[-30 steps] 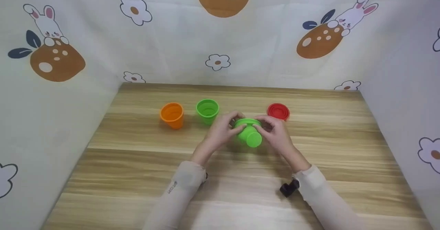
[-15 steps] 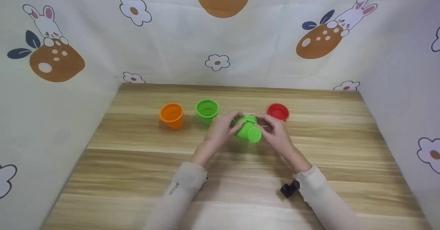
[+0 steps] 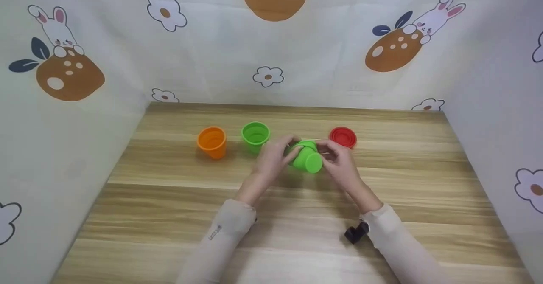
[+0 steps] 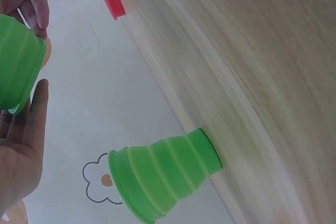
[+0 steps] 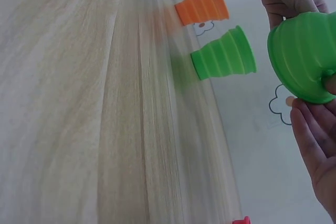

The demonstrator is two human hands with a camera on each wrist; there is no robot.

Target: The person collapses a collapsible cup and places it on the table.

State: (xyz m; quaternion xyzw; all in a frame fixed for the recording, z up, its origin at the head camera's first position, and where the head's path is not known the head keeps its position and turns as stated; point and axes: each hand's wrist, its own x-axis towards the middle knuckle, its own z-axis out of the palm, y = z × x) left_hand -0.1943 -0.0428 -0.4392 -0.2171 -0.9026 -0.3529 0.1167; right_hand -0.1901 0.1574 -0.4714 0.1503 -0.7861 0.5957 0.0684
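Note:
Both hands hold a green collapsible cup (image 3: 307, 158) above the table, its round base facing the head camera. My left hand (image 3: 272, 158) grips its left side, fingers at the rim and thumb on the wall. On the other side my right hand (image 3: 340, 160) pinches the rim, and the right wrist view shows the thumb (image 5: 329, 83) pressing a dent into the wall near the rim. A second green cup (image 4: 165, 174) stands upright, extended, just beyond my left hand. Past my right hand lies a red collapsible cup (image 3: 343, 137), folded flat.
An orange collapsible cup (image 3: 212, 142) stands extended at the left on the wooden table (image 3: 169, 216). Patterned cloth (image 3: 212, 42) closes off the back and both sides. A black device (image 3: 356, 232) is strapped at the right wrist.
The held cup's base has shifted slightly up, away from the body. Its rim has become bent and folded at the right, where earlier it was even. The other cups have stayed put.

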